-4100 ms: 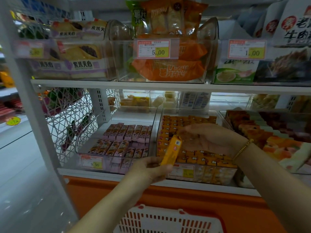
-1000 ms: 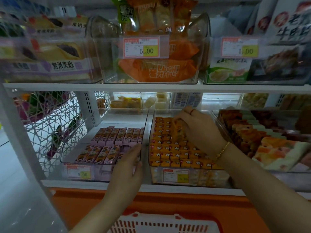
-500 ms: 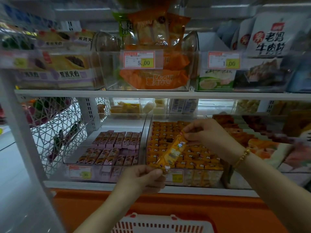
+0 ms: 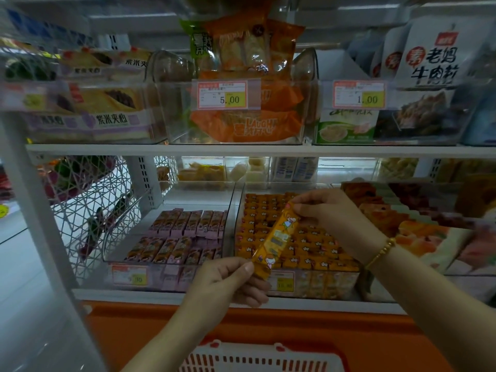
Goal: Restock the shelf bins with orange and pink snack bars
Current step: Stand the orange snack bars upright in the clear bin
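The left hand (image 4: 228,281) pinches the lower end of one orange snack bar (image 4: 277,236) and the right hand (image 4: 324,210) pinches its upper end, so the bar hangs tilted just above the front half of the orange bin (image 4: 346,284), apart from the packed rows in it. That bin looks nearly full, so a bar pressed in where no gap exists could ride up on its neighbours or slide over the bin's front wall toward the red basket (image 4: 257,358) below. If one hand lets go early, it may swing left of the bin among the pink bars (image 4: 185,224).
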{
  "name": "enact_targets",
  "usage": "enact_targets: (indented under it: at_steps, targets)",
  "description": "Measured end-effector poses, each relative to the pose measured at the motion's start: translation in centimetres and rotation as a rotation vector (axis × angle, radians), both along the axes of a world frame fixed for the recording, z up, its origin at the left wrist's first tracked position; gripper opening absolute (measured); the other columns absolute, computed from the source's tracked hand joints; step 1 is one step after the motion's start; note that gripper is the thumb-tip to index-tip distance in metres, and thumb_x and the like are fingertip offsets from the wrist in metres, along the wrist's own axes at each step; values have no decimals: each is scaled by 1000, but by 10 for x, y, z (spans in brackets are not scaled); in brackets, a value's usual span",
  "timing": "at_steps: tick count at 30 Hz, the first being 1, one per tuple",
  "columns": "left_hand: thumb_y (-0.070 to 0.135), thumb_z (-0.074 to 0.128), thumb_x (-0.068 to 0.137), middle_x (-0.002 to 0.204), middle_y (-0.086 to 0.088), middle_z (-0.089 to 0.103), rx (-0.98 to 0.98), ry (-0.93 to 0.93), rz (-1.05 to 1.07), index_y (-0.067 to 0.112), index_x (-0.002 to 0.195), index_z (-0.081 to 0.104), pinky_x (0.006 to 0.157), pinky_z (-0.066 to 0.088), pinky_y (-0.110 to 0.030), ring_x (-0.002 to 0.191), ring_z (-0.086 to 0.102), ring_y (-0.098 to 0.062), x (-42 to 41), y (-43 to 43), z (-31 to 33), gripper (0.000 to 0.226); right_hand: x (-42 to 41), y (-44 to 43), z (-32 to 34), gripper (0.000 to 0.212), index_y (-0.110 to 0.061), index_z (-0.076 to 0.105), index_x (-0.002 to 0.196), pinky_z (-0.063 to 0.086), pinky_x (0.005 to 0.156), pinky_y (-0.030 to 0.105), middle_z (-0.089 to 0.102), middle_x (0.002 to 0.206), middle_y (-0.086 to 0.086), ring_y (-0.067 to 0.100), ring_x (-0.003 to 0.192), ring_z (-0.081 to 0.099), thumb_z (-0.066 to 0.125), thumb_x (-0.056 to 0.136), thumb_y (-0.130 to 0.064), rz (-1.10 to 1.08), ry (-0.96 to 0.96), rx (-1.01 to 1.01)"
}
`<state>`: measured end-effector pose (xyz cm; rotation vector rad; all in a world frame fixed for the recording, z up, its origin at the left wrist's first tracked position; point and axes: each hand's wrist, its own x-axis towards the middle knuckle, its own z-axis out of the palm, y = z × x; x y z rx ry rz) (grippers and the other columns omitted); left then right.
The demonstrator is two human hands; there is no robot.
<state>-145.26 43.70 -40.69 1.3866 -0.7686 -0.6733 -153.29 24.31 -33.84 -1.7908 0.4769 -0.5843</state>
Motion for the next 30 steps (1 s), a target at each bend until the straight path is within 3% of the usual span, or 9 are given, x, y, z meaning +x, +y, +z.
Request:
enact_targets:
  at_steps: [3,6,10,16,22,26,30]
  targets:
    - [12,45,95,77,-13,72,50,-62,-6,-3,91,65,62,56,-26,67,69,-22,-1,-2,-4,26,4,3,-2,13,-9,65,87,55,66,21,66,86,4,13,77,66,54,94,-12,41,7,123]
    - [12,42,97,79,-12,72,71,-107,-7,-1,91,63,64,57,-26,69,69,-22,-2,-4,-6,26,6,1,2,26,-1,61,90,58,66,35,63,86,12,28,89,66,46,99,-21,108,-58,463]
    - [14,41,97,78,-12,72,52,-122,6,-2,87,62,65,56,-26,70,69,-22,-4,-4,-5,28,4,-7,2,34,6,57,110,57,75,42,66,104,21,39,111,60,42,100,-23,165,-67,635]
    - [13,42,95,78,-14,72,42,-36,19,-3,88,62,62,56,-25,68,69,-22,-2,-4,-3,26,-1,-18,0,34,-4,58,118,59,75,34,71,100,14,27,93,69,51,95,-28,243,91,543]
    - [16,53,77,53,-9,56,-41,322,-17,0,69,54,32,38,-18,35,46,-9,3,0,9,18,-5,-22,2,42,1,65,105,60,67,29,70,96,18,24,81,69,62,82,-34,256,218,503]
    - [13,51,78,51,-9,54,-64,410,-50,0,74,53,32,37,-16,33,45,-9,4,6,12,13,-6,-24,5,51,3,65,103,59,63,28,71,93,19,23,75,70,65,72,-37,275,230,498]
    - [13,50,79,52,-10,56,-37,371,-78,-2,69,55,33,40,-18,34,47,-10,5,5,11,19,-4,-24,3,38,2,65,101,60,65,30,71,91,19,25,77,71,61,84,-32,265,198,510]
